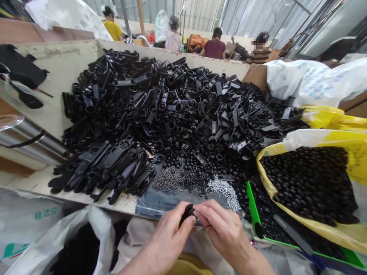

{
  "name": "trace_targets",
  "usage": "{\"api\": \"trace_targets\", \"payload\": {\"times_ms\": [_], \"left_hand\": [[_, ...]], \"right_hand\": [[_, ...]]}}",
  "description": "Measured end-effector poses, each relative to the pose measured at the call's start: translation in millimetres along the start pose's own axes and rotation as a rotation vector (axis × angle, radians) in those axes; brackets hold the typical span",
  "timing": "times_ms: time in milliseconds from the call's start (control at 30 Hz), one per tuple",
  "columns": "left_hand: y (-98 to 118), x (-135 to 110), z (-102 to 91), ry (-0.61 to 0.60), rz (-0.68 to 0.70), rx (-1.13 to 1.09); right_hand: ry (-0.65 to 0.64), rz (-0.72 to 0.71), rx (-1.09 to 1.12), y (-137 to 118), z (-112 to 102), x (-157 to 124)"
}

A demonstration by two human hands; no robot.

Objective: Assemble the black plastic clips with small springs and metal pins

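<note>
Where the hands [174, 236] meet, a black plastic fitting [187, 214]

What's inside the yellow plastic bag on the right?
The yellow plastic bag holds a heap of small round black parts; the layers beneath the top, and the bag's bottom, are covered by them.

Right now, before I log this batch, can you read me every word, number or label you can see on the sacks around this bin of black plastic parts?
"528", in green on the white woven sack at lower left.
A green mark below that number: partly cut off, unreadable.
Blue print on the white sack at right: too blurred to read.
Dark print on the white bag at top left: too blurred to read.
</note>
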State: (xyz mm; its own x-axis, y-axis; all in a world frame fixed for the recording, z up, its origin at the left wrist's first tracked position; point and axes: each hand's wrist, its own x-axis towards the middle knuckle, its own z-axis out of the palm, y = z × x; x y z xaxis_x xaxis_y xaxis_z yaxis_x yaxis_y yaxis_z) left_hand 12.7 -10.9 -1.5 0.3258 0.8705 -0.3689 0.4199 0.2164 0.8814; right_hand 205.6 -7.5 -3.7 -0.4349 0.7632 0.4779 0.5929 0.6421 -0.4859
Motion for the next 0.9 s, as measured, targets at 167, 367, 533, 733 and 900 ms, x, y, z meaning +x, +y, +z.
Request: {"api": "trace_targets", "payload": {"times_ms": [167,367,533,733,900], "left_hand": [[11.8,-6.5,-2.7,0.023,0.142,0.106],[-2.4,-13.0,-8.0,0.084,0.515,0.469],[-19.4,-13.6,-7.2,0.232,0.349,0.501],[-9.1,-9.6,-22.8,-0.112,-0.176,-0.188],[-4.9,-13.0,-26.2,-0.136,-0.326,-0.545]], "right_hand": [[0.109,0.174,0.140,-7.4,1.1,-1.7],[0.102,0.700,0.638,-19.9,19.9,-12.3],[0.100,0.874,0.809,-16.9,35.2,-2.7],[0.006,0.639,0.677,-6.8,34.2,17.6],[-0.078,0.550,0.663,-7.2,28.2,25.9]]}}
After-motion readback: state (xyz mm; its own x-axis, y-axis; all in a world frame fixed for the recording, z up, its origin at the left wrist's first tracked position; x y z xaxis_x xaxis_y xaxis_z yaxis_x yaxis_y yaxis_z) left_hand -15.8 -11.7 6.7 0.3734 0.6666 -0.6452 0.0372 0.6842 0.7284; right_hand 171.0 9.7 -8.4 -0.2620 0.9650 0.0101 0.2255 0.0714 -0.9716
